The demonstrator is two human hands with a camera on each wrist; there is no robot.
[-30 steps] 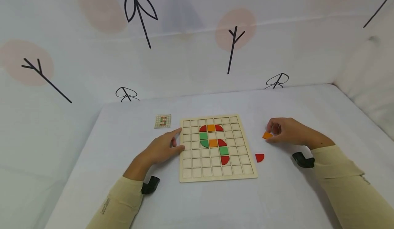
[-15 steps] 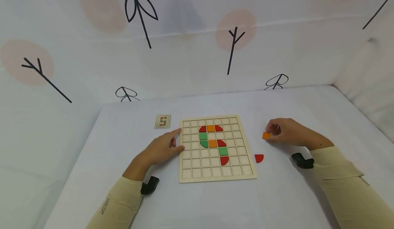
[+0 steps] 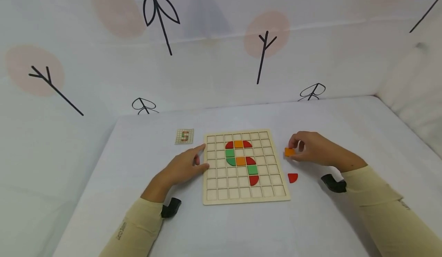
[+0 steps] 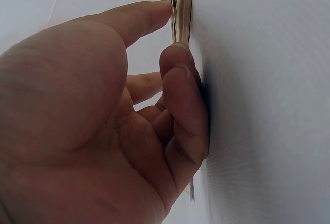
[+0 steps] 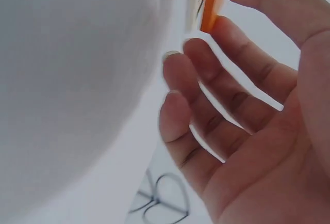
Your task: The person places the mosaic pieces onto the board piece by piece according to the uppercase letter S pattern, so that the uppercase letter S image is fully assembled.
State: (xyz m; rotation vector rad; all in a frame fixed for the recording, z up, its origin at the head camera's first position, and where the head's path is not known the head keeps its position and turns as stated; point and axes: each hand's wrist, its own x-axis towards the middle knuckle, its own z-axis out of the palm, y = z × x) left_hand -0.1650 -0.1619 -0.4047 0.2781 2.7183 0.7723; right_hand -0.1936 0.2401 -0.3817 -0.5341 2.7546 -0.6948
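Note:
A pale wooden grid board (image 3: 228,193) lies flat on the white cloth, with red, green and orange pieces set in its squares in an S-like curve. My left hand (image 3: 181,167) touches the board's left edge with thumb and index fingertip; in the left wrist view its other fingers (image 4: 183,100) curl loosely beside that edge. Just right of the board, my right hand (image 3: 312,148) pinches an orange square tile (image 3: 289,152) between thumb and index finger. The right wrist view shows the tile (image 5: 210,10) at the fingertips. Below that hand lies a red quarter-circle piece (image 3: 292,178).
A small pattern card (image 3: 184,136) with a coloured S on a grid lies beyond the left hand, near the board's upper left corner. Behind the table hangs a white cloth (image 3: 214,73) with plant drawings. Black wrist devices (image 3: 333,183) sit under both cuffs.
My right hand has moved left toward the board, carrying the orange square tile off its former spot. The left hand stays at the board's edge.

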